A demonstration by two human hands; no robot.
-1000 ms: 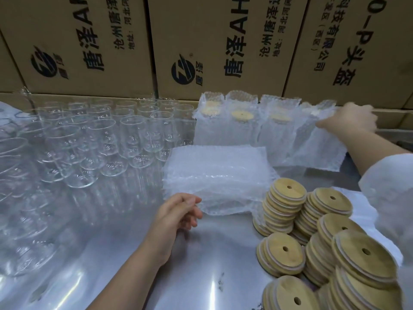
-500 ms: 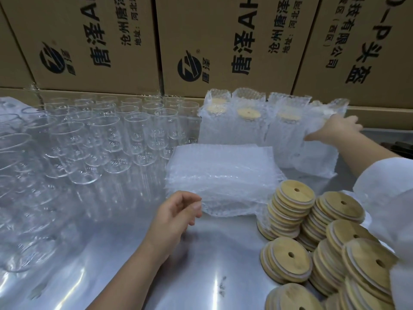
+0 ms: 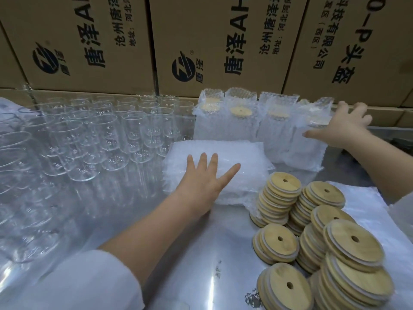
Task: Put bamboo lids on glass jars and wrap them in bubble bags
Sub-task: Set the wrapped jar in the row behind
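Head view: half a second ago the left hand (image 3: 201, 177) hung loosely curled at the near edge of the stack of bubble bags (image 3: 245, 157). Now it lies flat on top of the stack, fingers straight and spread. The right hand (image 3: 342, 128), which a second ago gripped the top of the last wrapped jar (image 3: 310, 148), has opened. Its fingers are fanned at the jar's top edge and its thumb lies across the front of the bag.

I judge that this jar has just been set down at the right end of the row of wrapped jars (image 3: 241, 121) behind the stack. The left hand looks ready to take the next bag.

The bags are soft, cloudy white and dimpled, and the pile sags at its edges. In the row behind it, pale round lids show through the plastic.

Left of the stack stand the bare glass jars (image 3: 105, 135), clear straight-sided cylinders packed close together, none with a lid yet.

Right of the stack and nearer the person, the bamboo lids (image 3: 281, 189) sit in leaning piles. They are flat tan discs, each with a small hole and a pale ring at the rim.

Everything rests on a shiny metal table (image 3: 201, 253), with brown cardboard boxes (image 3: 223, 41) behind.
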